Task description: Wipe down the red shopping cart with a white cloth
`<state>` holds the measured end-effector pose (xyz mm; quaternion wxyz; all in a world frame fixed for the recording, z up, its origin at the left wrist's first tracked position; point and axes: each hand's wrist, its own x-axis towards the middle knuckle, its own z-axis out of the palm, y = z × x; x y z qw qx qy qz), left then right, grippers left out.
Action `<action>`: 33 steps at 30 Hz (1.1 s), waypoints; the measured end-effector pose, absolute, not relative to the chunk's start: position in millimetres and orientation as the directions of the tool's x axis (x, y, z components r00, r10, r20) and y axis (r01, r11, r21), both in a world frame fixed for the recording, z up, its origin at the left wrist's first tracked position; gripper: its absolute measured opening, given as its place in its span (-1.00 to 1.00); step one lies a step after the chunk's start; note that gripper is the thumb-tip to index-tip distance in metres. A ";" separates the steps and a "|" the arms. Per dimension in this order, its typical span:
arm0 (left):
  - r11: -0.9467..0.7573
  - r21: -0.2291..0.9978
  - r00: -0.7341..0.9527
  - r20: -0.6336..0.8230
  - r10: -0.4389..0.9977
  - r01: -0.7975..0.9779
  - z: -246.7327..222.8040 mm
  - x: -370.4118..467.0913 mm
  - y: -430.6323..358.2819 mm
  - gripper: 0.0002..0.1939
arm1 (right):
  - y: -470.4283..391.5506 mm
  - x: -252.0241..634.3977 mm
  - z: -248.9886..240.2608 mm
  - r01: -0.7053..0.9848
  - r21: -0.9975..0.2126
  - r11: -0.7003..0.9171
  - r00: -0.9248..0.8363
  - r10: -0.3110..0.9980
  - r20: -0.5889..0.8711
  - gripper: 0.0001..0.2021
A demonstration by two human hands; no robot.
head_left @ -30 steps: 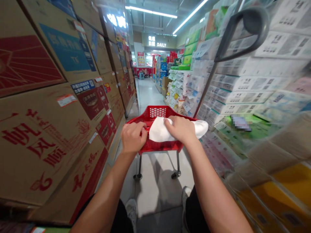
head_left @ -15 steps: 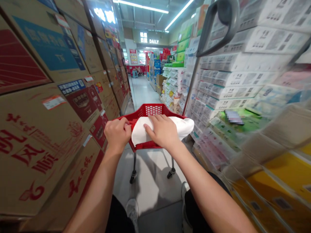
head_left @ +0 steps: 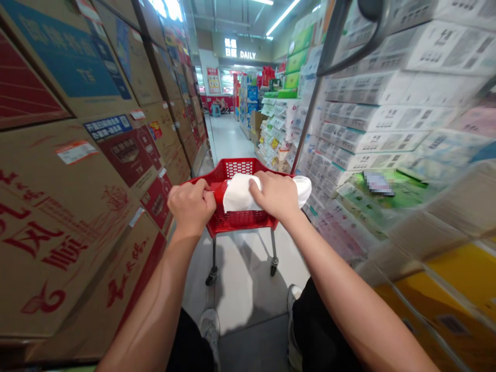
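Observation:
A red shopping cart (head_left: pixel 241 223) stands in front of me, its basket walls full of small holes. My left hand (head_left: pixel 192 202) is closed around the left part of its handle (head_left: pixel 219 191). A white cloth (head_left: pixel 241 194) lies draped over the right part of the handle, with one end bunched near the right corner. My right hand (head_left: pixel 277 192) grips the handle through this cloth, thumb toward the left and fingertips hidden on the far side. What the basket holds, if anything, is mostly hidden by my hands and the cloth.
Stacked cardboard cartons (head_left: pixel 50 217) wall the aisle on the left. White packaged bundles (head_left: pixel 387 116) are piled on the right, above yellow boxes (head_left: pixel 453 279). A grey handle on a pole (head_left: pixel 310 116) rises at the right. The tiled floor (head_left: pixel 228 135) runs ahead toward a DAILY sign (head_left: pixel 248 55).
My right hand has shifted right along the handle and now curls over it. The white cloth has slid right and gathered, baring more red handle. The cart has moved slightly forward.

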<state>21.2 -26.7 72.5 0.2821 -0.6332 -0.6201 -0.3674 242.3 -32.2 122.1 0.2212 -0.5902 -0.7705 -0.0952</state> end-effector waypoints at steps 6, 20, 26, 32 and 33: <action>-0.067 0.091 -0.038 0.831 0.555 0.994 71.8 20.1 -23.1 -0.84 | -54.5 249.3 91.0 0.934 -0.055 0.352 -0.234 0.721 0.652 -0.47; -0.129 0.046 0.010 0.916 0.401 0.991 65.3 10.1 -18.1 -0.84 | -15.3 260.8 139.1 0.975 -0.159 0.157 -0.122 0.970 0.210 -0.23; -0.117 0.042 0.010 0.911 0.412 0.992 65.7 10.5 -22.7 -0.83 | -57.9 249.9 82.8 0.952 -0.122 0.280 -0.122 0.714 0.689 -0.51; -0.146 0.058 0.012 0.899 0.439 0.988 67.9 7.0 -24.9 -0.84 | -59.9 250.6 97.0 0.953 -0.110 0.281 -0.166 0.792 0.588 -0.45; -0.149 0.059 0.014 0.896 0.443 0.987 68.2 6.9 -25.3 -0.84 | -55.2 252.0 106.9 0.963 -0.116 0.242 -0.151 0.846 0.511 -0.43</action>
